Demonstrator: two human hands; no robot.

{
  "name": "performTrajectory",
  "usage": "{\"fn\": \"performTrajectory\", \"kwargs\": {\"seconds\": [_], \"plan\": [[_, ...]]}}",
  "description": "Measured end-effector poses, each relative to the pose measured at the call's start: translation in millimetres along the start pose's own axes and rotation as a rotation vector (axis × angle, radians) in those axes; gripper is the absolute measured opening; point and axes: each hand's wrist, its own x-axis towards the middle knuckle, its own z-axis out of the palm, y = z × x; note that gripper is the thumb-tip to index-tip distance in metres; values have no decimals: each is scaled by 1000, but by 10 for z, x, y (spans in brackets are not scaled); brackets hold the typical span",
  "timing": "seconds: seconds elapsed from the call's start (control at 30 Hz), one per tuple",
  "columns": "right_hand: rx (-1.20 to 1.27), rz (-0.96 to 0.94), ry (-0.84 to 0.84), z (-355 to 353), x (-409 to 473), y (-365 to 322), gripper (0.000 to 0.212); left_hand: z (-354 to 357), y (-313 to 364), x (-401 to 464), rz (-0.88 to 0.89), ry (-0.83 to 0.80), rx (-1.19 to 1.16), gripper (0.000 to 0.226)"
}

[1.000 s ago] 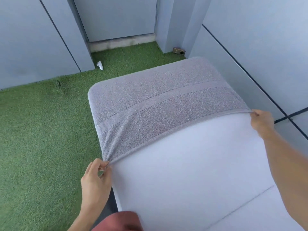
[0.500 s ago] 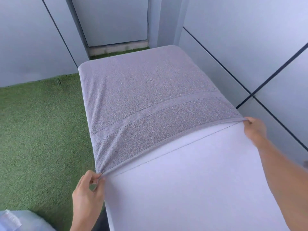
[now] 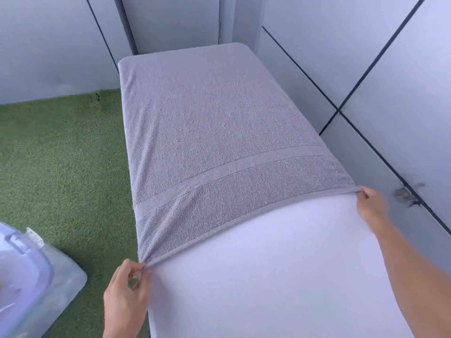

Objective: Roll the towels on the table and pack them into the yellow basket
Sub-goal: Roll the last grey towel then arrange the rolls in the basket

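Note:
A grey towel (image 3: 219, 132) with a woven band lies spread flat over the far part of the white table (image 3: 280, 276). My left hand (image 3: 127, 286) pinches the towel's near left corner at the table's left edge. At the right edge, my right hand (image 3: 369, 206) pinches the near right corner. The towel's near hem is stretched taut between both hands. No yellow basket is in view.
Green artificial turf (image 3: 61, 167) covers the floor to the left. A translucent plastic container (image 3: 31, 284) sits on the turf at the lower left. Grey panelled walls (image 3: 378, 81) stand close along the table's right side and behind its far end.
Both hands have pulled the towel toward me, so more of it now lies flat along the table. My view has shifted, and the plastic container has come into sight at the lower left.

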Motion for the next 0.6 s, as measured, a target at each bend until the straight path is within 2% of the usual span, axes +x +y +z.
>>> {"fn": "performTrajectory", "kwargs": {"seconds": [0.3, 0.43, 0.6], "plan": [[21, 13, -49, -429, -473, 1020, 32, -27, -96, -1324, -37, 144, -35, 22], [-9, 18, -106, -683, -718, 1420, 40, -66, -165, -1935, -90, 146, -62, 25], [-124, -18, -194, -1075, -1080, 1619, 36, -148, -228, -2446, -143, 140, -69, 33]]}}
